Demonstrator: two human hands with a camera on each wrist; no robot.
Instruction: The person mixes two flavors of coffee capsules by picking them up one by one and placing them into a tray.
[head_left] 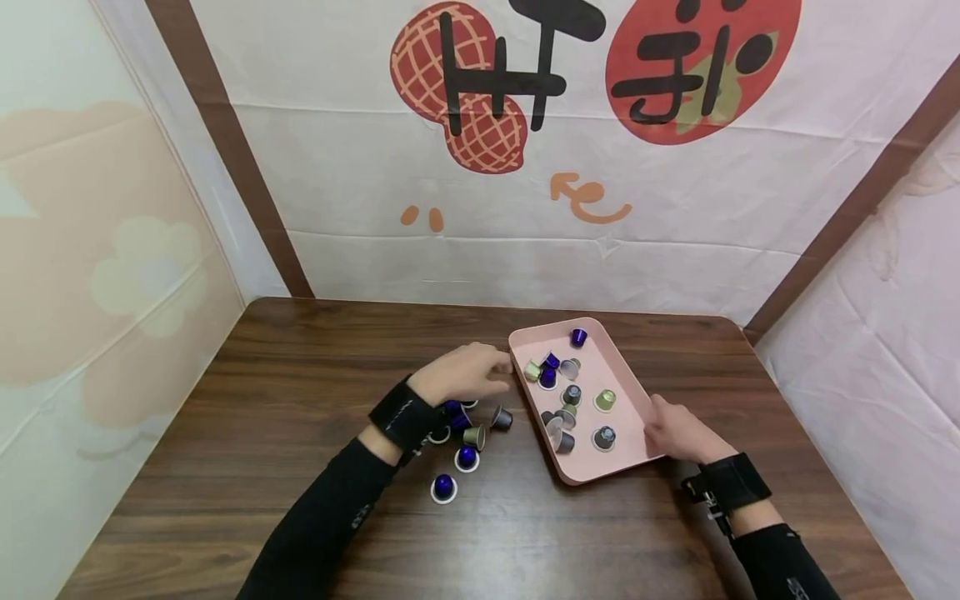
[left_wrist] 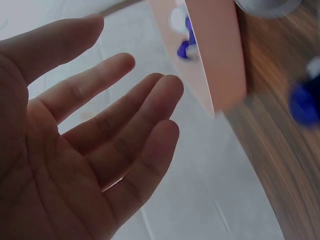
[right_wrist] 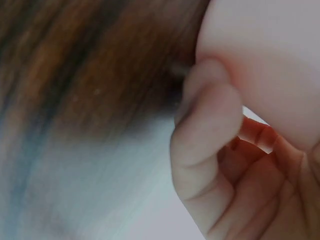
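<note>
A pink tray [head_left: 611,367] lies slanted on the table with several coffee capsules inside, among them a blue capsule [head_left: 578,337] at its far end and a green capsule [head_left: 605,400]. My right hand [head_left: 678,429] pinches the tray's right rim near the front corner, its curled fingers at the edge in the right wrist view. By the tray's left wall is my left hand [head_left: 461,372], over the table. The left wrist view shows that hand's palm [left_wrist: 55,165] bare and its fingers [left_wrist: 120,135] loosely bent, holding nothing.
Left of the tray, a group of loose capsules sits on the wooden table [head_left: 360,367], partly hidden by the left wrist. It includes a grey capsule [head_left: 502,418], a green capsule [head_left: 475,437] and a blue capsule [head_left: 444,487]. A printed cloth [head_left: 337,175] hangs behind.
</note>
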